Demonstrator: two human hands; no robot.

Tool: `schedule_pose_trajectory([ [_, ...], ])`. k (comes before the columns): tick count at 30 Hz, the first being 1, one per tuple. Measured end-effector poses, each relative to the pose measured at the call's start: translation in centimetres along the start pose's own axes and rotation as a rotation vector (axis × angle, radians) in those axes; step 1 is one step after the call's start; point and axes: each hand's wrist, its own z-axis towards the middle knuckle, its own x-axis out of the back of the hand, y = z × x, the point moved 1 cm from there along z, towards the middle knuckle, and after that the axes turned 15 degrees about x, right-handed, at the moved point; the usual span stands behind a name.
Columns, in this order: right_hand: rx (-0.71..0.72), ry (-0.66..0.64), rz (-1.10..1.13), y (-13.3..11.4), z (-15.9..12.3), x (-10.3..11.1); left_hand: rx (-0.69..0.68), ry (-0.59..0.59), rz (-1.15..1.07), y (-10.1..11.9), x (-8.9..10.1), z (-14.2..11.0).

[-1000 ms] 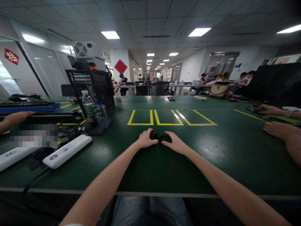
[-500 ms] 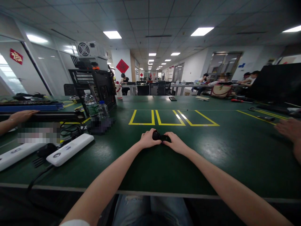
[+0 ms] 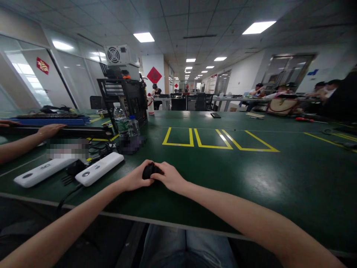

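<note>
Low over the green table (image 3: 217,201), my left hand (image 3: 136,176) is closed around a small black rounded object (image 3: 148,171). Its kind cannot be made out, since fingers cover much of it. From the other side, my right hand (image 3: 169,178) grips the right end of the same black object, with fingers on top and thumb in front. The two hands nearly touch each other. Yellow tape outlines (image 3: 213,146) lie on the table beyond them.
White power strips (image 3: 100,168) with cables lie at left. Water bottles (image 3: 121,121) stand before an open computer case (image 3: 129,98). Another person's hand (image 3: 51,130) rests on a black bar (image 3: 80,132) at far left. A phone (image 3: 215,115) lies at the back.
Both hands and the black object have moved left and slightly nearer me. The hands are closer together. The view has turned right, and the other person's hand at right has left it.
</note>
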Motion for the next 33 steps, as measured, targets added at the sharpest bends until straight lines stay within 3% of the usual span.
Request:
schedule_pose_trajectory([
  [4, 0.001, -0.027, 0.119, -2.1, 4.1, -5.6, 0.113, 0.032, 0.081, -4.5, 4.0, -3.4],
  [8, -0.099, -0.031, 0.279, -2.6, 6.9, -8.8, 0.172, 0.099, 0.171, -6.9, 6.8, -5.6],
  [10, -0.156, -0.037, 0.263, -2.6, 7.8, -9.5, 0.175, 0.087, 0.176, -7.1, 7.5, -6.1],
  [13, -0.054, -0.018, 0.175, -2.5, 8.4, -9.7, 0.172, 0.043, 0.169, -6.9, 8.0, -6.3],
  [19, -0.044, -0.026, 0.287, -1.8, 8.4, -9.9, 0.183, 0.075, 0.174, -7.5, 7.7, -5.8],
  [22, -0.041, 0.008, 0.277, -1.5, 7.8, -9.1, 0.180, 0.090, 0.166, -7.3, 7.0, -5.3],
  [25, -0.068, 0.008, 0.272, -0.5, 6.6, -7.0, 0.137, 0.072, 0.118, -6.0, 5.6, -3.6],
  [33, -0.185, 0.105, 0.179, 5.7, 0.7, 2.7, -0.194, -0.084, -0.029, 0.1, -1.0, 6.9],
])
